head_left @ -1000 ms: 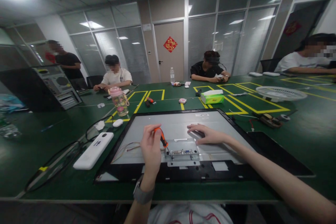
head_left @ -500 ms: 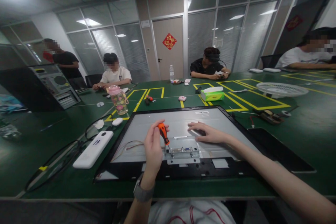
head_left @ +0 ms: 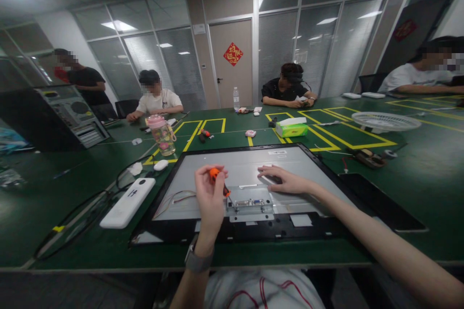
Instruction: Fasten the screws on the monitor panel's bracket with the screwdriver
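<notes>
An orange and black screwdriver (head_left: 214,174) is gripped by my left hand (head_left: 209,198), its handle tilted up to the left and its tip down at the left end of a metal bracket (head_left: 251,206). Ports show along that bracket, which sits on the back of a flat display panel (head_left: 188,166) with a black frame. My right hand (head_left: 284,179) lies with fingers stretched out on the grey panel back, beyond the bracket's right end. Thin wires (head_left: 176,198) run over the panel left of my left hand.
Left of the panel lie a white power bank (head_left: 128,204) and black cables (head_left: 78,215). A pink-lidded bottle (head_left: 162,136), a tissue pack (head_left: 292,128) and a computer case (head_left: 68,116) stand farther off. A black slab (head_left: 384,203) lies at right. Several people sit or stand beyond.
My left hand has turned around the screwdriver, and the handle leans farther left and lower. The right hand stays on the panel. The whole view has shifted slightly.
</notes>
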Tool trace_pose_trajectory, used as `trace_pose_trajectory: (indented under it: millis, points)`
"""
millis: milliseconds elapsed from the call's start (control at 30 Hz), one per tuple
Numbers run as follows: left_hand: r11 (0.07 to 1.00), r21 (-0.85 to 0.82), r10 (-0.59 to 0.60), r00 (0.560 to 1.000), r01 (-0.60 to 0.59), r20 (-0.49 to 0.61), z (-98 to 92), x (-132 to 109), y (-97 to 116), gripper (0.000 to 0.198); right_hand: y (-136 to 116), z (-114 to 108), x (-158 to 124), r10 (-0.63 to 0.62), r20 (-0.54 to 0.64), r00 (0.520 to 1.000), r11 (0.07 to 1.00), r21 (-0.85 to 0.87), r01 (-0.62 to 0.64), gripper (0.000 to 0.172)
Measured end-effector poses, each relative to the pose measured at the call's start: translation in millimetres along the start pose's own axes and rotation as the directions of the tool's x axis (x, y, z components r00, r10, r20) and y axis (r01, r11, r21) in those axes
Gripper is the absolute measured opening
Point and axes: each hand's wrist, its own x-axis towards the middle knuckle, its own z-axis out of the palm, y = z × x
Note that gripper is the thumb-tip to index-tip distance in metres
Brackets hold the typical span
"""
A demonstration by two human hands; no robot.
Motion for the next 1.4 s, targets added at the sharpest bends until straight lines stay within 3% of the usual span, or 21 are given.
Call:
trace_pose_trajectory:
  millis: [133, 300, 433, 533, 633, 767, 933, 1000, 1100, 1167, 1267, 1333, 1400]
  points:
    - [0.999, 0.023, -0.04, 0.997, 0.042, -0.066, -2.8, 2, 1, 0.022, 0, 0, -1, 0.01, -0.002, 1.0, 1.0, 0.001, -0.01, 0.054]
    - [0.995, 0.094, -0.029, 1.0, 0.03, -0.011, -7.7, -1, 0, 0.033, -1, 0, -1, 0.007, 0.002, 1.0, 1.0, 0.003, -0.007, 0.056]
    - [0.979, 0.196, 0.058, 0.998, -0.06, 0.016, -7.2, -1, 0, 0.028, -2, -1, -2, 0.006, 0.002, 1.0, 1.0, 0.002, -0.006, 0.057]
    - [0.954, 0.262, 0.16, 0.987, -0.148, -0.025, -6.2, 2, 2, 0.019, -2, 0, -2, 0.007, 0.002, 1.0, 1.0, 0.004, -0.007, 0.056]
    - [0.946, 0.291, 0.167, 0.985, -0.146, -0.046, -6.5, 4, 4, 0.024, -2, 0, -2, 0.008, 0.0, 1.0, 1.0, 0.007, -0.008, 0.055]
    - [0.95, 0.286, 0.134, 0.991, -0.127, -0.005, -8.0, 2, 5, 0.029, -1, 0, -2, 0.009, 0.005, 1.0, 1.0, 0.006, -0.009, 0.056]
    - [0.988, 0.15, 0.02, 0.999, -0.028, 0.051, -8.4, 0, 1, 0.032, -2, 0, -3, 0.007, 0.007, 1.0, 1.0, 0.003, -0.007, 0.056]
    - [0.988, 0.143, 0.049, 0.997, -0.058, 0.065, -7.4, 1, 0, 0.03, -2, 0, -2, 0.006, 0.007, 1.0, 1.0, 0.001, -0.007, 0.057]
    - [0.974, 0.186, 0.117, 0.991, -0.127, 0.064, -6.0, 2, 2, 0.024, -3, 0, -2, 0.006, 0.004, 1.0, 1.0, -0.002, -0.006, 0.057]
    - [0.972, 0.211, 0.089, 0.993, -0.105, 0.084, -6.2, 2, 4, 0.025, -3, 0, -3, 0.004, -0.001, 1.0, 1.0, -0.004, -0.004, 0.056]
    - [0.963, 0.264, 0.008, 0.981, -0.06, 0.193, -8.7, 2, 7, 0.03, -4, 0, -3, 0.0, -0.007, 1.0, 1.0, -0.004, 0.0, 0.056]
    - [0.923, 0.366, 0.011, 0.957, -0.121, 0.289, -10.2, 2, 11, 0.036, -5, 1, -3, 0.001, -0.01, 1.0, 1.0, -0.002, -0.001, 0.056]
    - [0.876, 0.443, 0.047, 0.949, -0.189, 0.311, -9.9, 1, 15, 0.036, -5, 0, -3, 0.003, -0.012, 1.0, 1.0, 0.002, -0.003, 0.055]
